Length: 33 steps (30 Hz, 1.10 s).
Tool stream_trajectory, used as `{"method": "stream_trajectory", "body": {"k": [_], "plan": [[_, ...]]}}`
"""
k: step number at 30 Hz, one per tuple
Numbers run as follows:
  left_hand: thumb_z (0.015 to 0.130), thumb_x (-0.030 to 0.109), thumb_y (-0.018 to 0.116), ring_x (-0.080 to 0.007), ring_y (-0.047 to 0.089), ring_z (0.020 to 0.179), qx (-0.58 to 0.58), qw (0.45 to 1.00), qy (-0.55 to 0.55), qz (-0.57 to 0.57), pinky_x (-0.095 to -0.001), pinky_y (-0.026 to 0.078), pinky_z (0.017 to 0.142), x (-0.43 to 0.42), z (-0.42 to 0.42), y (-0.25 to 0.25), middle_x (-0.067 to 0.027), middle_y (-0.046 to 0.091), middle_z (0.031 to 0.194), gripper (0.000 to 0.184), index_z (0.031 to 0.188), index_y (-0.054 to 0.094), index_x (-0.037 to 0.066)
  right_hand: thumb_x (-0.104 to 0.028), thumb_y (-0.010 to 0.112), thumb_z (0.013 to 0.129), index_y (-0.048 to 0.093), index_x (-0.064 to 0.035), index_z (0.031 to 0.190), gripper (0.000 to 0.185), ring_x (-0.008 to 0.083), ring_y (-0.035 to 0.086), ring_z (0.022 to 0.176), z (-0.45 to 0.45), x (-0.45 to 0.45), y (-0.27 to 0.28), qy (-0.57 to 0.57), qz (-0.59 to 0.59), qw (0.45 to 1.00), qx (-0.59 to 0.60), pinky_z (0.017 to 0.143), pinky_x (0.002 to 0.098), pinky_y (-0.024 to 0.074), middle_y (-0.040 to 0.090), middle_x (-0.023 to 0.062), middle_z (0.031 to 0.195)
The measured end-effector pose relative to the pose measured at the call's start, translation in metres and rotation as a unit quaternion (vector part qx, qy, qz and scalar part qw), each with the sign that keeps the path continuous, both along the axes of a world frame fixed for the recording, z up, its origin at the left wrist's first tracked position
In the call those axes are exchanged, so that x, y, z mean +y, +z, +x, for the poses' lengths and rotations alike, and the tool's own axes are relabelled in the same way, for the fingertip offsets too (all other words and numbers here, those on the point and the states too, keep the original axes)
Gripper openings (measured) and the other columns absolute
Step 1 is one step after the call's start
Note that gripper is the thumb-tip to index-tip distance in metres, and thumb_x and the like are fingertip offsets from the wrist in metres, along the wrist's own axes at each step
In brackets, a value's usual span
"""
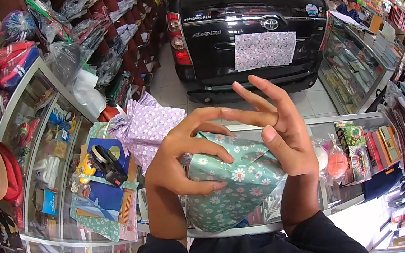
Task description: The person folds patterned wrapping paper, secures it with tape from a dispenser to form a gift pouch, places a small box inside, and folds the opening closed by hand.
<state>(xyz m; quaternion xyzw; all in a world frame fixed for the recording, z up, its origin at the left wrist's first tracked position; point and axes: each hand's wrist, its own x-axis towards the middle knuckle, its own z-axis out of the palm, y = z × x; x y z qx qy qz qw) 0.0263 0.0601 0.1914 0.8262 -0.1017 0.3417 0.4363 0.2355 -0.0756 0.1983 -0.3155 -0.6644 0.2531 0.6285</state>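
A parcel wrapped in green daisy-print paper (239, 187) stands in front of me on the glass counter, with a folded flap on its top. My left hand (181, 157) grips its upper left part, thumb and fingers against the paper. The left index finger stretches right and meets the fingers of my right hand (283, 129). That hand is open over the right end of the parcel, its fingers spread and raised, thumb near the paper. Whether something small, such as tape, lies between the meeting fingertips I cannot tell.
Left of the parcel lie a black tape dispenser (108, 163) and crumpled purple floral paper (151, 127). Bagged goods and notebooks (383, 147) stand on the right. A black car (248, 17) is parked beyond the counter. A person (351, 7) is at the far right.
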Motion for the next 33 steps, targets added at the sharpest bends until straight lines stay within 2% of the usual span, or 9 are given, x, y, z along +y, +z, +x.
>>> {"method": "stream_trajectory", "body": {"k": [8, 10, 17, 19, 22, 29, 31, 32, 33], "plan": [[0.051, 0.014, 0.095, -0.0403, 0.069, 0.114, -0.014, 1.000, -0.009, -0.024, -0.0471, 0.054, 0.097, -0.0013, 0.0018, -0.0025, -0.0228, 0.050, 0.147, 0.045, 0.093, 0.082, 0.004, -0.028, 0.055, 0.107, 0.020, 0.0059, 0.162, 0.073, 0.0395, 0.032, 0.156, -0.0006, -0.0017, 0.0010, 0.018, 0.002, 1.000, -0.002, 0.125, 0.0542, 0.0200, 0.067, 0.0280, 0.136], [0.051, 0.014, 0.095, -0.0401, 0.069, 0.114, -0.023, 1.000, -0.013, -0.016, -0.0472, 0.054, 0.097, -0.0002, 0.0014, -0.0028, -0.0231, 0.051, 0.146, 0.045, 0.093, 0.082, 0.004, -0.043, 0.052, 0.107, 0.019, 0.0084, 0.161, 0.081, 0.0445, 0.037, 0.152, -0.0049, -0.0026, 0.0022, -0.007, -0.014, 1.000, 0.013, 0.126, 0.0559, 0.0190, 0.071, 0.0261, 0.130], [0.053, 0.015, 0.091, -0.0322, 0.066, 0.117, -0.006, 1.000, 0.007, -0.022, -0.0457, 0.049, 0.102, -0.0047, -0.0031, 0.0040, -0.0184, 0.058, 0.139, 0.045, 0.097, 0.083, 0.006, -0.045, 0.051, 0.108, 0.019, 0.0085, 0.161, 0.082, 0.0446, 0.034, 0.154, -0.0003, -0.0011, 0.0002, 0.015, -0.003, 1.000, -0.018, 0.126, 0.0558, 0.0176, 0.072, 0.0257, 0.129], [0.054, 0.016, 0.091, -0.0310, 0.065, 0.117, -0.007, 1.000, 0.016, -0.010, -0.0442, 0.049, 0.101, -0.0043, -0.0036, 0.0038, -0.0170, 0.061, 0.133, 0.047, 0.099, 0.083, 0.006, -0.035, 0.052, 0.109, 0.021, 0.0061, 0.162, 0.074, 0.0426, 0.053, 0.143, 0.0021, -0.0025, -0.0032, 0.071, -0.015, 0.997, 0.010, 0.123, 0.0528, 0.0276, 0.048, 0.0331, 0.154], [0.055, 0.017, 0.091, -0.0299, 0.066, 0.116, 0.006, 1.000, 0.014, -0.020, -0.0423, 0.050, 0.101, -0.0029, -0.0059, 0.0040, -0.0157, 0.065, 0.127, 0.048, 0.101, 0.083, 0.006, -0.038, 0.052, 0.109, 0.022, 0.0061, 0.162, 0.074, 0.0428, 0.061, 0.134, 0.0024, -0.0027, -0.0018, 0.087, -0.020, 0.996, 0.013, 0.122, 0.0513, 0.0309, 0.037, 0.0337, 0.162], [0.056, 0.015, 0.090, -0.0278, 0.068, 0.114, -0.029, 0.999, -0.001, -0.041, -0.0393, 0.052, 0.099, 0.0004, -0.0024, -0.0042, -0.0147, 0.070, 0.122, 0.051, 0.106, 0.082, 0.004, -0.039, 0.050, 0.110, 0.022, 0.0062, 0.161, 0.074, 0.0443, 0.058, 0.137, 0.0020, -0.0011, -0.0044, 0.101, -0.008, 0.995, 0.002, 0.121, 0.0506, 0.0336, 0.033, 0.0342, 0.163], [0.057, 0.015, 0.090, -0.0272, 0.069, 0.114, -0.015, 0.999, -0.001, -0.028, -0.0392, 0.052, 0.098, 0.0005, -0.0037, -0.0009, -0.0146, 0.071, 0.122, 0.053, 0.107, 0.082, 0.003, -0.040, 0.046, 0.110, 0.020, 0.0138, 0.158, 0.077, 0.0516, 0.032, 0.153, -0.0005, -0.0018, -0.0060, 0.067, -0.022, 0.997, 0.017, 0.125, 0.0589, 0.0175, 0.070, 0.0314, 0.127], [0.057, 0.015, 0.090, -0.0272, 0.069, 0.114, -0.015, 0.999, -0.001, -0.029, -0.0392, 0.052, 0.098, 0.0001, -0.0042, -0.0002, -0.0146, 0.071, 0.122, 0.053, 0.107, 0.082, 0.003, -0.040, 0.046, 0.110, 0.020, 0.0138, 0.158, 0.077, 0.0516, 0.032, 0.153, 0.0002, -0.0021, -0.0055, 0.067, -0.024, 0.997, 0.018, 0.125, 0.0589, 0.0175, 0.070, 0.0314, 0.127], [0.056, 0.015, 0.090, -0.0273, 0.068, 0.115, -0.008, 0.999, -0.001, -0.034, -0.0395, 0.051, 0.100, -0.0002, -0.0044, 0.0004, -0.0144, 0.070, 0.122, 0.052, 0.107, 0.082, 0.003, -0.041, 0.047, 0.110, 0.020, 0.0103, 0.160, 0.076, 0.0486, 0.043, 0.146, 0.0022, -0.0020, -0.0041, 0.083, -0.022, 0.996, 0.013, 0.122, 0.0544, 0.0272, 0.051, 0.0333, 0.145]]}}
